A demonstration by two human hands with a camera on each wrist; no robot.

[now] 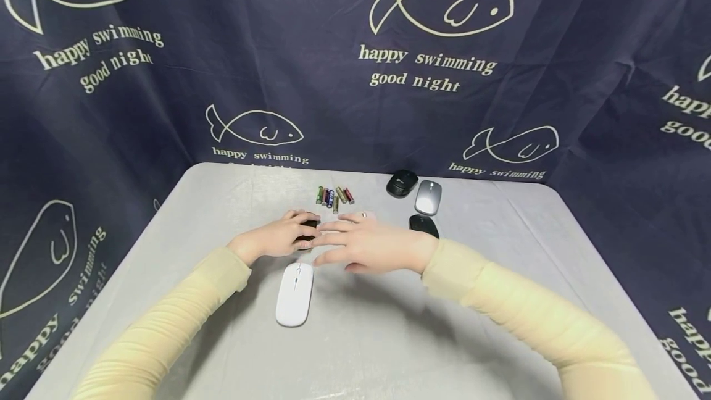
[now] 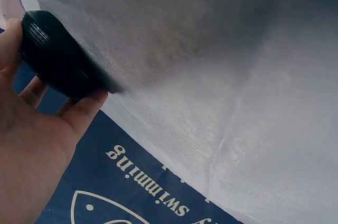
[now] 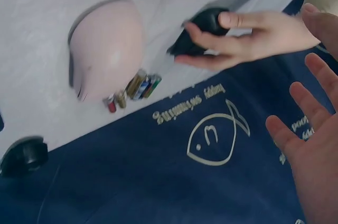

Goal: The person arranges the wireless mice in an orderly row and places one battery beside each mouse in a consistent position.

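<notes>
My left hand point(image 1: 278, 235) grips a black computer mouse point(image 2: 58, 55) by its sides, with the thumb on one side and fingers on the other. In the right wrist view that mouse looks tilted. Held out flat with fingers spread, my right hand point(image 1: 383, 247) is just right of the left one and holds nothing. In the head view its fingertips overlap the held mouse; I cannot tell whether they touch it. A pink mouse point(image 3: 108, 49) lies near the right hand, mostly hidden behind it in the head view. A white mouse point(image 1: 295, 295) lies nearer me, below the left hand.
Several batteries point(image 1: 336, 197) lie toward the back of the grey-white table point(image 1: 366, 357). At the back right are a black mouse point(image 1: 402, 183), a grey mouse point(image 1: 428, 197) and another black mouse point(image 1: 424, 225), partly behind the right wrist. A dark blue printed curtain point(image 1: 344, 29) hangs behind.
</notes>
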